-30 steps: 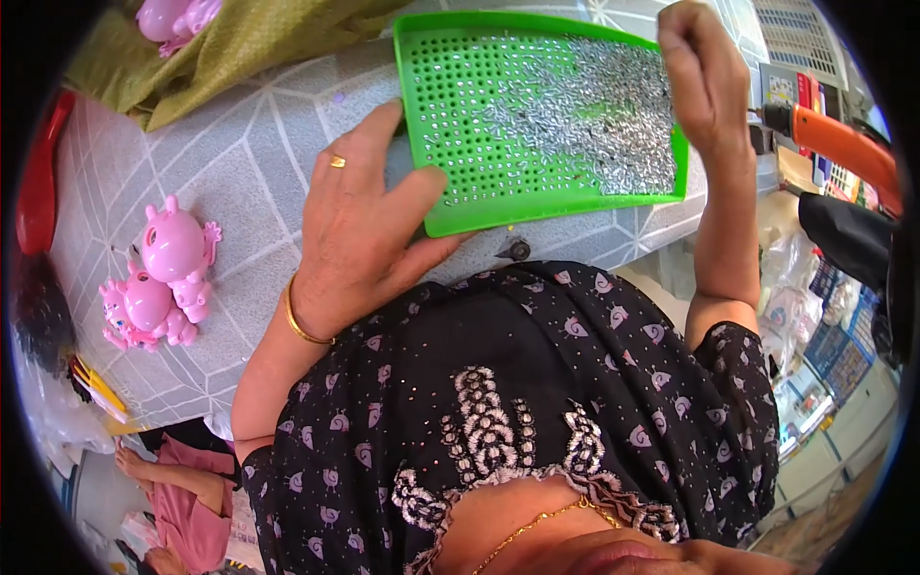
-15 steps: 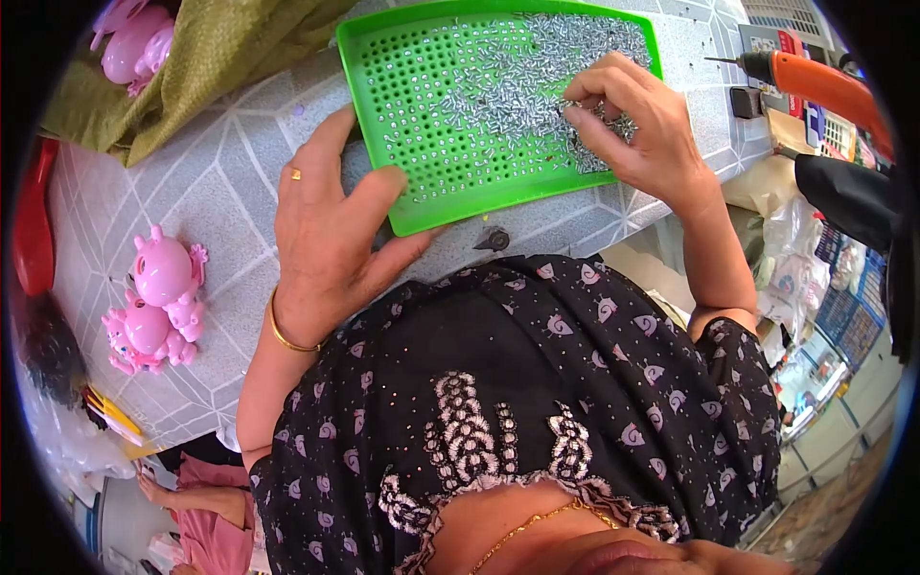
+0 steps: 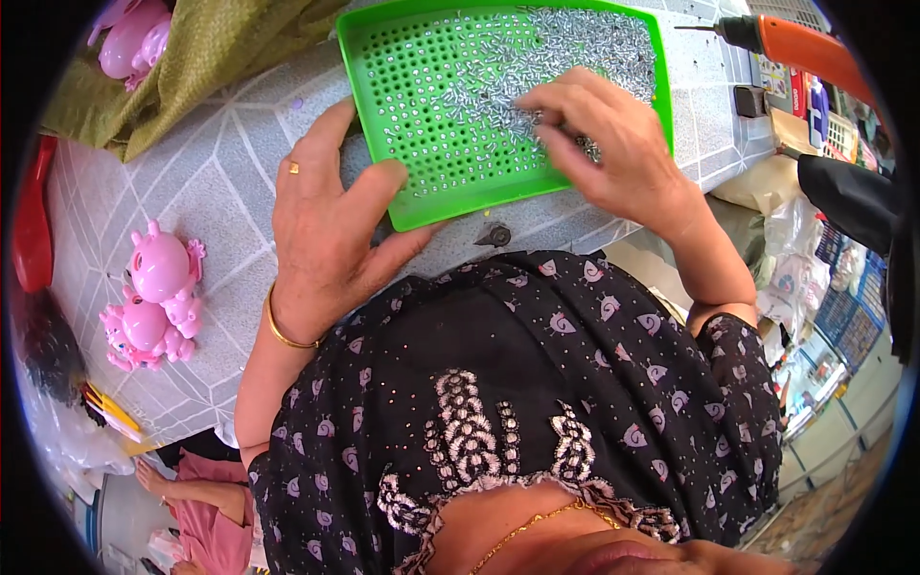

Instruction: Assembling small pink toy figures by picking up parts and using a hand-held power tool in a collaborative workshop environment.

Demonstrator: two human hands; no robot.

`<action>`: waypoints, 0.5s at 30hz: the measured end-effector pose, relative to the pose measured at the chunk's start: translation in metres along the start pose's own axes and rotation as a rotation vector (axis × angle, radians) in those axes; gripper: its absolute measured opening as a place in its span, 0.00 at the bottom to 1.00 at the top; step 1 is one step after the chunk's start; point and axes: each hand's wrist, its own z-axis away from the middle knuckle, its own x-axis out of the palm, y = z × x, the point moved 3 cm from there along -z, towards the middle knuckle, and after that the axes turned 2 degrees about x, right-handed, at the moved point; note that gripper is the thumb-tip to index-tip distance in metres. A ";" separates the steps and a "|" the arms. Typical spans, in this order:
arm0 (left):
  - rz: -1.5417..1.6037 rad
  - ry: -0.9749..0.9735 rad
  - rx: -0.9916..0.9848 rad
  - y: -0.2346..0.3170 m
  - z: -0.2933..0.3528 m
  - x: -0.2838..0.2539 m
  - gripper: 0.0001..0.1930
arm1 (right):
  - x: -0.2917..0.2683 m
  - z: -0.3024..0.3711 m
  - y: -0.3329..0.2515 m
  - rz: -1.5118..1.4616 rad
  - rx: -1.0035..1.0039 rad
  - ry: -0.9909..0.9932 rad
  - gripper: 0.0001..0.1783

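Observation:
A green tray [image 3: 479,204] with a grid of small holes lies tilted on the table. Loose silver screws [image 3: 599,48] are heaped over its right half, while many holes at the left have screws standing in them. My left hand [image 3: 326,216] grips the tray's near left corner, one finger over the rim and others partly hidden beside or below it. Over the screws at the tray's right side hovers my right hand [image 3: 613,144], its fingers loosely bent and the thumb apart from them. Whether its fingertips touch any screws is hard to see, as the thumb is blurred.
Pink plastic toy figures [image 3: 158,292] stand on the patterned table [image 3: 230,192] at left. An olive sack [image 3: 206,57] with another pink figure is at far left. An orange power screwdriver [image 3: 815,53] hangs at right. A small dark part [image 3: 494,235] lies before the tray.
My right hand has moved left over the screws, and its thumb and fingers have spread apart. The tray has shifted slightly; my left hand keeps its hold on the corner.

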 end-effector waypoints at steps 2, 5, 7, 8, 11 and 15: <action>-0.001 0.001 0.001 0.000 0.000 0.000 0.21 | 0.001 -0.008 -0.010 -0.275 -0.015 0.042 0.14; -0.008 0.004 -0.005 0.000 0.000 0.000 0.21 | -0.011 -0.012 0.002 -0.160 -0.002 0.170 0.14; -0.013 0.005 -0.011 0.000 0.001 0.000 0.21 | -0.013 -0.011 0.003 -0.131 0.012 0.120 0.13; -0.018 0.004 -0.002 0.000 0.001 0.000 0.21 | -0.009 -0.008 0.003 -0.093 0.001 0.069 0.12; -0.013 0.005 0.009 -0.001 0.001 0.001 0.21 | 0.004 -0.009 -0.004 -0.002 -0.062 0.028 0.10; -0.038 -0.006 0.005 0.001 0.002 -0.002 0.21 | 0.003 -0.012 -0.017 -0.015 -0.162 -0.043 0.07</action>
